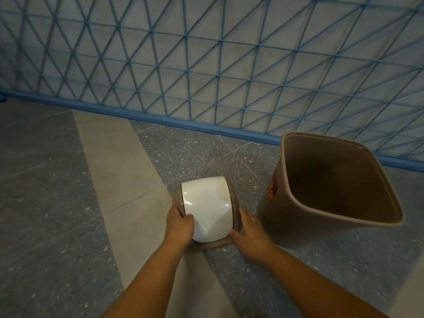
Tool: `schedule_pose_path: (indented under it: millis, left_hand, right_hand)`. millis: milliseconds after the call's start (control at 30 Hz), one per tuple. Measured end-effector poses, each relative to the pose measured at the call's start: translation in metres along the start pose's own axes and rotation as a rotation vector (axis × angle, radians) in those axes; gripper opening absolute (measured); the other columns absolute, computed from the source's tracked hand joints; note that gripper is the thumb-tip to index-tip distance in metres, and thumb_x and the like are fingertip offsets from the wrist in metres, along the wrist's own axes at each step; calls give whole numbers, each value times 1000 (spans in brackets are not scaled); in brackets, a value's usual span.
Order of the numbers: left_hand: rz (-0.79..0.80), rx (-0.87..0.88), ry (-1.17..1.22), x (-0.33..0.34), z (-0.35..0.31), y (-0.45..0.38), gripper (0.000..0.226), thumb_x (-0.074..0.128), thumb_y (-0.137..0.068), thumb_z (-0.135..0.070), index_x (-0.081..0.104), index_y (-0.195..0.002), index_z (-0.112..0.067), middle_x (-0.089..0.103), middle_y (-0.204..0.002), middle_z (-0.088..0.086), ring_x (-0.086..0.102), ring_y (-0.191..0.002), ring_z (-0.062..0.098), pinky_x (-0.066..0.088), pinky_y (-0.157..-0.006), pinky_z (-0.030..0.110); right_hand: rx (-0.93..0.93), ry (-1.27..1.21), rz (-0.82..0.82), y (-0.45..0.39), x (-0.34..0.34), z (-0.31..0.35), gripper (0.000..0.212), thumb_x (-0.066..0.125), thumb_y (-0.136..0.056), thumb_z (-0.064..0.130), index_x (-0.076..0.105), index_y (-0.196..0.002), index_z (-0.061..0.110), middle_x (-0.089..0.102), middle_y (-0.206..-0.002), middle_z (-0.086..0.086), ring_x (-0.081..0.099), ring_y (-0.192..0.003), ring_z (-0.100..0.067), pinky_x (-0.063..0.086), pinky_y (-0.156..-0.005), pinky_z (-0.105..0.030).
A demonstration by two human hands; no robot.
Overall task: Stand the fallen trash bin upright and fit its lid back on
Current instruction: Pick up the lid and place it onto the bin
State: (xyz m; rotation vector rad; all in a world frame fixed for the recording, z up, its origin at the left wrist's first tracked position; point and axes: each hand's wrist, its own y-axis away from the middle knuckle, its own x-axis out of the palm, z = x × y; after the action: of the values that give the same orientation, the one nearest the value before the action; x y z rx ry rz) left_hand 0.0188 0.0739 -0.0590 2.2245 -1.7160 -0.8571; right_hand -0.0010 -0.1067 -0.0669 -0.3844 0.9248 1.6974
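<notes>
A: From the head camera, where is the trash bin (330,193) sitting?

B: It is standing upright on the speckled floor (57,203), right of centre, its open mouth facing up and its far corner sitting close to the blue baseboard (206,128) of the lattice wall (206,53).

A: Is any writing showing on it?

B: An orange and red label (272,189) is showing on the bin's left side, but it is lying too edge-on to read.

A: And the lid (205,212)?

B: It is sitting just left of the bin, white swing flap up, taupe frame around it. The left hand (180,226) is clamping its left edge, fingers curling over the flap. The right hand (249,232) is pressing the right edge, fingers together along the frame.

A: Is there room to move?

B: Open floor is stretching left of the lid and towards the wall; a narrow gap is separating lid and bin.
</notes>
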Motion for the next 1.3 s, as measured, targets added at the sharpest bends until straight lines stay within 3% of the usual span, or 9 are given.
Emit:
schedule_pose_path:
  millis: [133, 367, 600, 667, 833, 967, 1033, 1133, 1300]
  left_hand:
    - [71, -51, -19, -2, 9, -1, 52, 46, -85, -2, 43, -136, -5, 54, -132, 18, 50, -121, 34, 40, -100, 40]
    - [133, -53, -25, -4, 19, 1, 62, 46, -82, -1, 35, -142, -11, 52, -136, 14, 49, -123, 31, 40, -105, 41]
    - [110, -54, -46, -8, 27, -2, 56, 47, -81, -1, 42, -137, -5, 54, -132, 17, 52, -112, 28, 42, -91, 34]
    - [126, -58, -57, -9, 32, 0, 56, 48, -80, 0, 43, -136, -6, 55, -130, 16, 51, -105, 24, 39, -86, 31]
    - [174, -130, -35, -7, 43, 7, 55, 47, -82, 0, 41, -136, -5, 53, -133, 17, 51, -112, 28, 41, -87, 32]
    - [179, -223, 5, -16, 35, 7, 53, 49, -83, -4, 41, -135, 0, 56, -126, 21, 56, -102, 33, 55, -69, 37]
    - [176, -247, 35, -27, 29, 5, 52, 53, -84, -10, 44, -133, 2, 60, -113, 21, 58, -94, 34, 54, -77, 40]
    - [133, -237, 71, -44, 12, 9, 45, 54, -86, -12, 50, -128, 4, 59, -92, 22, 49, -69, 25, 51, -68, 34]
    - [44, -71, 98, -68, -38, 22, 45, 52, -88, -11, 47, -131, 3, 58, -107, 18, 54, -92, 33, 46, -83, 41]
  right_hand:
    - [40, -136, 21, -13, 1, 5, 70, 58, -83, 20, 26, -146, 20, 37, -149, -7, 37, -134, -23, 31, -112, -38]
    - [161, -362, 83, -20, 5, 5, 69, 59, -83, 13, 29, -145, 21, 48, -141, -6, 48, -119, -19, 40, -99, -31]
    - [260, -399, 100, -12, 9, -4, 75, 64, -79, 18, 30, -146, 22, 38, -147, -8, 42, -131, -28, 38, -108, -43]
    - [281, -419, 86, -6, 12, -8, 72, 65, -79, 16, 32, -144, 17, 42, -145, -10, 44, -128, -26, 40, -105, -39]
    - [351, -516, 91, 15, 24, -14, 80, 66, -79, 12, 20, -144, 13, 44, -140, -11, 48, -112, -21, 43, -91, -29]
    - [256, -511, 90, 27, 23, 0, 86, 67, -77, 11, 18, -147, 22, 42, -144, -5, 45, -114, -15, 39, -92, -24]
    - [203, -484, 76, 29, 16, 13, 91, 66, -77, 15, 14, -150, 27, 36, -150, -4, 41, -129, -21, 37, -103, -31]
    - [132, -426, 66, 31, 0, 40, 94, 66, -77, 28, 6, -150, 31, 22, -156, -3, 30, -139, -27, 31, -112, -43]
    - [-22, -404, -37, 47, -28, 87, 102, 68, -73, 37, 0, -150, 32, 8, -158, 4, 24, -140, -24, 30, -109, -36]
